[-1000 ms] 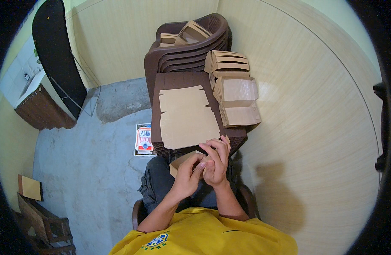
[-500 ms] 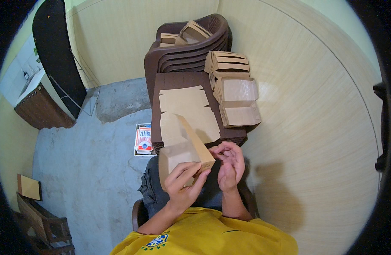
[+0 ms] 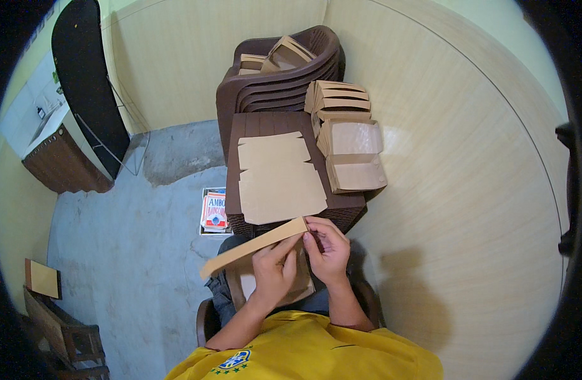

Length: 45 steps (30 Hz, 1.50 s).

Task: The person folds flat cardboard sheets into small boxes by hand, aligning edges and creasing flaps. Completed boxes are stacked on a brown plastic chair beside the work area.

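Observation:
I sit at a brown plastic table and hold a flat brown cardboard blank edge-on over my lap. My left hand grips its middle from below. My right hand pinches its right end near the table's front edge. More cardboard lies under my hands on my lap. A stack of flat cut blanks lies on the table just beyond my hands. Folded cardboard boxes are piled at the table's right side.
Stacked brown plastic chairs with folded boxes on the seat stand behind the table. A small red and white box sits on the grey floor at the left. A dark board leans on the wall, with wooden furniture at lower left.
The cardboard blank was lifted from beside the table, raised upright before me, then turned down flat and edge-on. Both hands shifted along it, the right to its end.

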Motion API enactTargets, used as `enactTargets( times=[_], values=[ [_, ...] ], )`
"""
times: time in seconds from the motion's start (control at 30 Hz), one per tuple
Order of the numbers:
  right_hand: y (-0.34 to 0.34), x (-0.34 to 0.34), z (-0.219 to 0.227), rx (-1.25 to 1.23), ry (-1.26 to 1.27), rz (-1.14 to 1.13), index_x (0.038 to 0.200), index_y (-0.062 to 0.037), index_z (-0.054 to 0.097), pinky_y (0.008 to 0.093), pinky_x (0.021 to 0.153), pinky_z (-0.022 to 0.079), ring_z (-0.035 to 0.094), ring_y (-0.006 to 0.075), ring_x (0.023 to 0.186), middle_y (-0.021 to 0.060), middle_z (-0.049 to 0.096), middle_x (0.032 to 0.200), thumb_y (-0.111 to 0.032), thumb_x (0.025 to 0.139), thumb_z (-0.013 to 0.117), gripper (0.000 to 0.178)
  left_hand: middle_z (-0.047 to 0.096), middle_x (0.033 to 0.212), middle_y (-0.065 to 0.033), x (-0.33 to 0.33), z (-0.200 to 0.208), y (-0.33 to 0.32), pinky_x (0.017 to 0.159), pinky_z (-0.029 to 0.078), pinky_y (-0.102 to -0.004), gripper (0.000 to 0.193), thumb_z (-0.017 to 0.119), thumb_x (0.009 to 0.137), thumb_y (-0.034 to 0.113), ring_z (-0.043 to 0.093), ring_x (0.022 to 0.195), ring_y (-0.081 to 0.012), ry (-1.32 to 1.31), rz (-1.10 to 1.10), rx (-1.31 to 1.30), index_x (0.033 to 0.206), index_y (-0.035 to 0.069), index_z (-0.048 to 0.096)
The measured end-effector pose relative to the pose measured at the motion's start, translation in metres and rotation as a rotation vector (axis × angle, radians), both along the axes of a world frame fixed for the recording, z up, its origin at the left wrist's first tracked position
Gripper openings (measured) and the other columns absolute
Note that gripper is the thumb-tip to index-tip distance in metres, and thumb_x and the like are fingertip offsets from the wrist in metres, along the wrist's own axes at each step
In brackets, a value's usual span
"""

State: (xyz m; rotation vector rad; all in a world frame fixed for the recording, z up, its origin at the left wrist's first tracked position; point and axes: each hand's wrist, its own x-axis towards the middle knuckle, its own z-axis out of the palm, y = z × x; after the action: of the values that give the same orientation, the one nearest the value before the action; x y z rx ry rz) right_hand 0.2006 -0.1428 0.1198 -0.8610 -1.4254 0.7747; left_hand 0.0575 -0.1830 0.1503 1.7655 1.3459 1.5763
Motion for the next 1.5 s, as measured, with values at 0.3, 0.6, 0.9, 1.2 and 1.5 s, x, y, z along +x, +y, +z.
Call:
enactTargets(
  times=[0.3,0.6,0.9,1.2,1.5],
  values=[
    [0.013,-0.007,-0.015,0.026,-0.417,-0.165,0.115,0.0057,0.07,0.0312,0.086,0.061,0.076,0.0236,0.1,0.0178,0.074,0.116,0.001,0.1,0.071,0.016,0.081,0.105,-0.0217,0.007,-0.041,0.028,0.087,0.06,-0.0379,0.023,0.076,0.096,0.003,0.08,0.096,-0.035,-0.166,0.143,-0.241,0.117,-0.002,0.081],
    [0.021,0.003,-0.027,0.061,-0.547,-0.195,0.1,0.0019,0.061,0.0382,0.072,0.06,0.072,0.0333,0.089,0.0173,0.067,0.101,0.005,0.087,0.075,0.02,0.078,0.115,-0.0232,0.019,-0.055,0.015,0.093,0.06,-0.0438,0.03,0.069,0.095,-0.005,0.078,0.104,-0.0393,0.004,0.082,-0.06,0.123,-0.002,0.077],
    [0.032,0.012,-0.04,0.113,-0.557,-0.317,0.092,-0.0005,0.053,0.0426,0.069,0.053,0.063,0.035,0.081,0.0163,0.058,0.092,0.008,0.079,0.075,0.027,0.079,0.113,-0.0199,-0.002,-0.025,0.003,0.091,0.061,-0.0425,0.028,0.077,0.091,0.0,0.078,0.103,-0.0371,0.031,0.087,-0.077,0.119,0.0,0.077],
    [0.047,0.031,-0.051,-0.109,0.013,-0.298,0.103,0.0001,0.065,0.0326,0.085,0.057,0.07,0.0214,0.097,0.0134,0.068,0.107,0.008,0.094,0.072,0.014,0.074,0.134,-0.0179,-0.068,0.004,0.017,0.102,0.059,-0.0421,0.052,0.075,0.084,-0.007,0.076,0.119,-0.0372,0.033,0.23,-0.099,0.135,0.001,0.072],
    [0.04,0.03,-0.054,-0.106,-0.364,-0.465,0.099,0.0018,0.067,0.0422,0.073,0.056,0.068,0.0353,0.083,0.0168,0.065,0.095,0.004,0.088,0.075,0.013,0.078,0.13,-0.0182,-0.06,-0.017,0.013,0.105,0.058,-0.0378,0.068,0.059,0.077,-0.018,0.076,0.121,-0.0337,0.028,-0.1,-0.077,0.141,0.004,0.071]
  ],
)
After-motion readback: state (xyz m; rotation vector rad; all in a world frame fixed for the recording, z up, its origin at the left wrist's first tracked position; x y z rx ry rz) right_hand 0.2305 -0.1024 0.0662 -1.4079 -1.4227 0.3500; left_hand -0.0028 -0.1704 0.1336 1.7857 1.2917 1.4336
